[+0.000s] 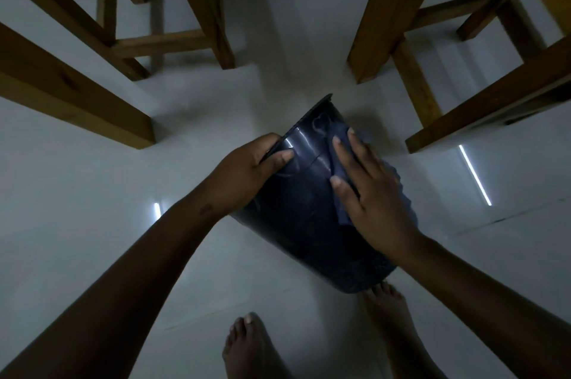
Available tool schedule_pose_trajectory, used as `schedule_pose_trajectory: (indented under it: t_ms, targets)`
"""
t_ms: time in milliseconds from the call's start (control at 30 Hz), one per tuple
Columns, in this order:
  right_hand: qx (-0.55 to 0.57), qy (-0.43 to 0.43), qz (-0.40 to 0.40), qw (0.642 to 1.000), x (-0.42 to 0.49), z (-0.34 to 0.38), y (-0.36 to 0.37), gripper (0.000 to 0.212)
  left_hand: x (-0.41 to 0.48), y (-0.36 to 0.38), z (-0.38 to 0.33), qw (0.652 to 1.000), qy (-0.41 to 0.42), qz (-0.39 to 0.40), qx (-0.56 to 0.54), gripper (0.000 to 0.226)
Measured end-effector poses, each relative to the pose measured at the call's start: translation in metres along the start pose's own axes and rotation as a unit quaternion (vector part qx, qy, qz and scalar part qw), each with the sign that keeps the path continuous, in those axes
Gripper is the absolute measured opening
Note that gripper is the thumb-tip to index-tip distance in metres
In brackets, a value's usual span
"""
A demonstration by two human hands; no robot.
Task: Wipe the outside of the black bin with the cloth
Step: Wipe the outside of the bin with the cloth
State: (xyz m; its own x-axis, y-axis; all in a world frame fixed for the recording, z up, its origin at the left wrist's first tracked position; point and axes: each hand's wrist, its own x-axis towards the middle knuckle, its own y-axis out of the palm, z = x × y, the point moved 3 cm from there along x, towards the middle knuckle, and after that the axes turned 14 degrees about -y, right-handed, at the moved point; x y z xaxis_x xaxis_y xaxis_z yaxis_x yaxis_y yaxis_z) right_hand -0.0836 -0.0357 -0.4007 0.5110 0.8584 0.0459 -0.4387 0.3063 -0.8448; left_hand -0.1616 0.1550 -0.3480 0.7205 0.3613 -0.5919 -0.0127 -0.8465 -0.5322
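**Bin tipped and braced for the wipe**

From my remote seat, reading left to right: the left hand (247, 168) is closed on the rim of the black bin (296, 208), thumb lying along the outer wall and fingers seemingly hooked over the edge. I judge that grip is there to hold the bin tilted and stop it rolling while the other hand works. The bin itself is leaning with its mouth away from me, over the pale tiled floor (92, 193) between the wooden furniture legs (77, 94), its base close to a bare foot (386, 304); I cannot tell if they touch. That lean turns the side wall up towards me. On that wall lies the cloth (341, 162), dark blue and hard to separate from the plastic. The right hand (374, 190) is spread flat, fingers splayed, pressing the cloth down rather than clutching it, which suits a broad sweep across the curve.
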Motion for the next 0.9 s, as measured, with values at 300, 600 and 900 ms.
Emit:
schedule_pose_trajectory:
  t_ms: [300, 600, 900]
  targets:
    - [0.166, 0.089, -0.098, 0.977, 0.005, -0.01, -0.015, 0.03, -0.031, 0.007, 0.019, 0.994, -0.003, -0.106, -0.029, 0.02]
    - [0.341, 0.168, -0.204, 0.902, -0.006, 0.011, -0.053, 0.023, -0.078, -0.014, -0.018, 0.971, 0.075, -0.172, 0.15, 0.018]
    - [0.331, 0.194, -0.231, 0.894, -0.018, 0.016, -0.075, 0.022, -0.07, 0.046, -0.003, 0.897, 0.204, -0.218, 0.326, 0.03]
